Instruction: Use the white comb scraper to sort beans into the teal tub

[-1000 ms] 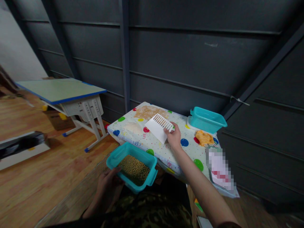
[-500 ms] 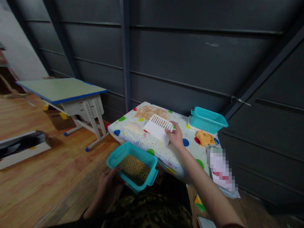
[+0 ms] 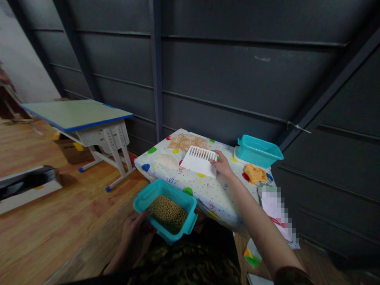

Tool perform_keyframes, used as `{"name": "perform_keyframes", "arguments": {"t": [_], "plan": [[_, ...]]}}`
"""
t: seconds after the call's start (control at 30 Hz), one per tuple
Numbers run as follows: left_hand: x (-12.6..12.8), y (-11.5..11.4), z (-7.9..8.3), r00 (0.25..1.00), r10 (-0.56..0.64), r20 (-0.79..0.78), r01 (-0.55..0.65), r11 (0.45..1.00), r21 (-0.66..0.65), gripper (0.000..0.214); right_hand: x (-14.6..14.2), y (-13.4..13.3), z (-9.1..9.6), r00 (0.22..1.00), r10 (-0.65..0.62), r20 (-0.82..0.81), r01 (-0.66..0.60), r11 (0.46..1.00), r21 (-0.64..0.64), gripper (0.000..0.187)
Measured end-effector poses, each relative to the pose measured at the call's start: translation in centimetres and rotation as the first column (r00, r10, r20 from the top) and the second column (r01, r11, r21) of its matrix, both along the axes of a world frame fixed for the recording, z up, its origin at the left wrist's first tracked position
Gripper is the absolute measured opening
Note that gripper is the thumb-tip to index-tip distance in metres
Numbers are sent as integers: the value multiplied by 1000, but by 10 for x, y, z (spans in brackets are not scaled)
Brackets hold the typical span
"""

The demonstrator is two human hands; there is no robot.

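Note:
My left hand [image 3: 137,226] grips the near-left rim of a teal plastic tub [image 3: 145,201], held below the table's front edge. Round tan beans, like soybeans [image 3: 168,211], cover its bottom. My right hand [image 3: 222,163] pinches the right side of a white slotted scoop [image 3: 198,164], which is just over the tablecloth or on it; I cannot tell which. Beyond the scoop lies a spread of tan grains dusted with white powder [image 3: 187,141]. A mound of pale powder [image 3: 167,160] sits left of the scoop.
A second teal tub [image 3: 259,152] stands at the table's back right, beside an orange cloth [image 3: 255,174]. Partly blurred papers [image 3: 274,209] lie at the right edge. A dark panelled wall [image 3: 225,75] rises behind. Left stands another desk [image 3: 77,113], with a long box [image 3: 29,188] on the floor.
My right hand has turned the white scoop so that its slotted end faces more directly away from me. The left hand and its tub of beans have hardly moved.

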State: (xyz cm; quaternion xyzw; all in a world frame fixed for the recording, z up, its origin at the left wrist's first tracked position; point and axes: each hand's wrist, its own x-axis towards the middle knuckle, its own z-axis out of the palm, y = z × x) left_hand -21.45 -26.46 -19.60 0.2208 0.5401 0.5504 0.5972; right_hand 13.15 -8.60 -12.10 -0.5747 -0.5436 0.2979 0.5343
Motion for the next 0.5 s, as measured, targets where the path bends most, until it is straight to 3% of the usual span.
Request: {"name": "perform_keyframes", "arguments": {"t": [0.4, 0.5], "plan": [[0, -1, 2, 999, -1, 36, 1, 1000, -14, 41, 2, -5, 7, 999, 47, -10, -47, 996, -72, 53], [2, -3, 9, 1000, -4, 8, 4, 1000, -26, 40, -2, -15, 4, 999, 34, -8, -34, 999, -26, 51]]}}
